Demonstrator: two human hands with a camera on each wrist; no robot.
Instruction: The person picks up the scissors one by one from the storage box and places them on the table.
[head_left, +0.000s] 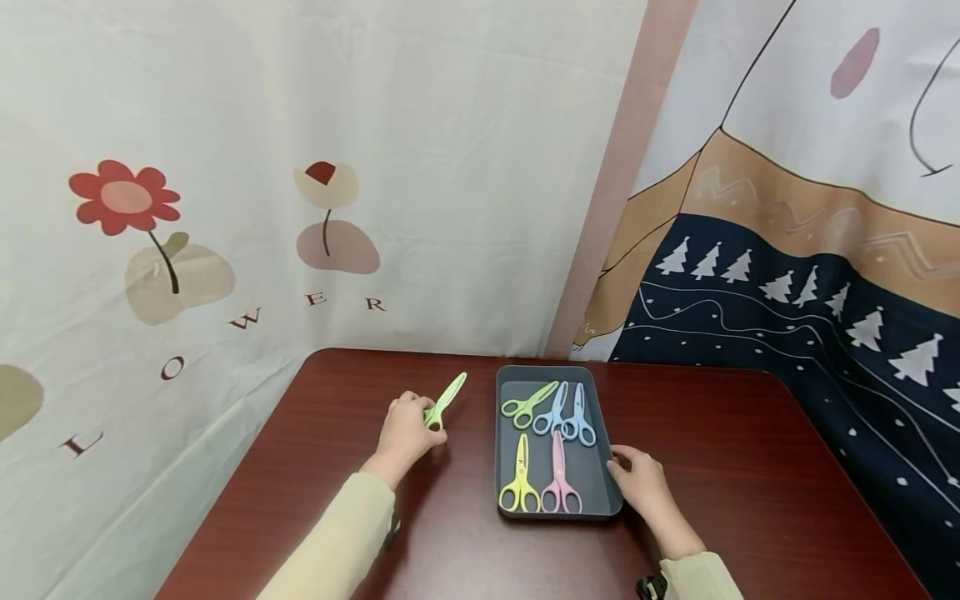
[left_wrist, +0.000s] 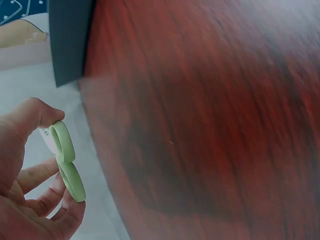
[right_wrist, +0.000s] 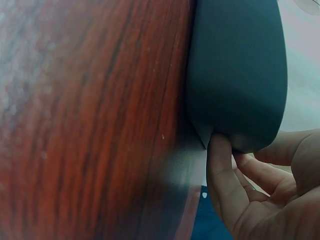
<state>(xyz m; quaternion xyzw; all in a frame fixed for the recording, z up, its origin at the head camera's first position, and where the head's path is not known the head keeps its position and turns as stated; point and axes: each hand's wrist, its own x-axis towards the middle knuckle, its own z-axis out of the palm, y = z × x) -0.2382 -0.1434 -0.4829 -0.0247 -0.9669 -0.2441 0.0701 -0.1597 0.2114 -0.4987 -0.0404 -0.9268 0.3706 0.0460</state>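
Over the table's left half, my left hand (head_left: 403,432) pinches light green scissors (head_left: 447,398) by the handle, blades pointing up and away. In the left wrist view the thumb and fingertips hold the green handle loops (left_wrist: 63,140). A dark grey tray (head_left: 597,482) lies to their right. My right hand (head_left: 643,481) grips its right side, thumb at the rim and fingers against the outer wall (right_wrist: 237,65). In the tray's far part are green scissors (head_left: 525,407) and two blue scissors (head_left: 578,417). Yellow scissors (head_left: 521,479) and pink scissors (head_left: 558,479) lie in its near part.
The reddish-brown wooden table (head_left: 750,467) carries the tray near its middle. Behind it hangs a pale cloth (head_left: 465,167) with flower prints and letters. A patterned cloth with white trees (head_left: 776,287) hangs at the right.
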